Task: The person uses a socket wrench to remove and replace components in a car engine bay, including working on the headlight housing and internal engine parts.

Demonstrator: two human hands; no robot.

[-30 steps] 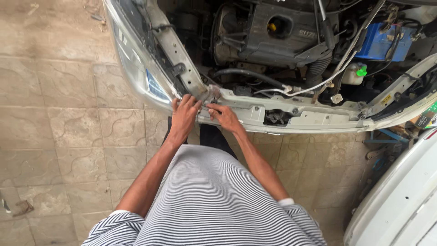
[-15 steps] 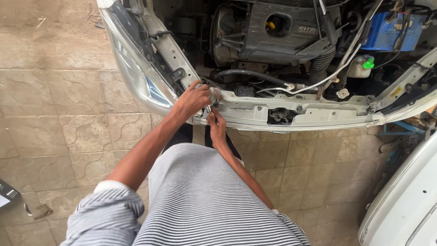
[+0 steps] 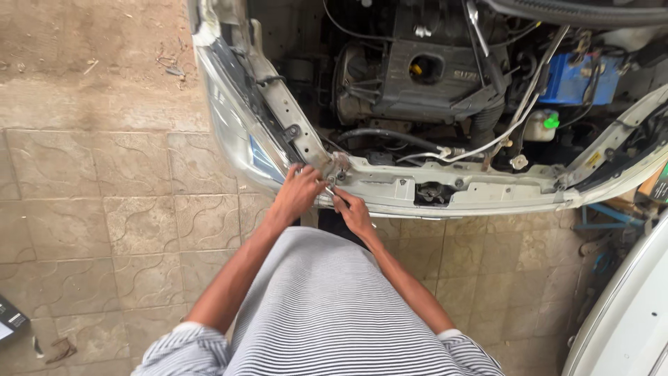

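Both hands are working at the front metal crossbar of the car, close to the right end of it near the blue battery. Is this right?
Not quite. In the head view, the left hand and right hand are at the front crossbar, but at its left end, beside the headlight. The blue battery sits far off on the right.

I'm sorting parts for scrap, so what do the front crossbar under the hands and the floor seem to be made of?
The front crossbar looks like painted sheet metal: pale silvery finish, pressed ridges, punched holes, some grime. The floor tiles look like matte stone or ceramic: beige squares with a wavy relief and visible joints. Both the left hand and the right hand rest at the bar's left end.
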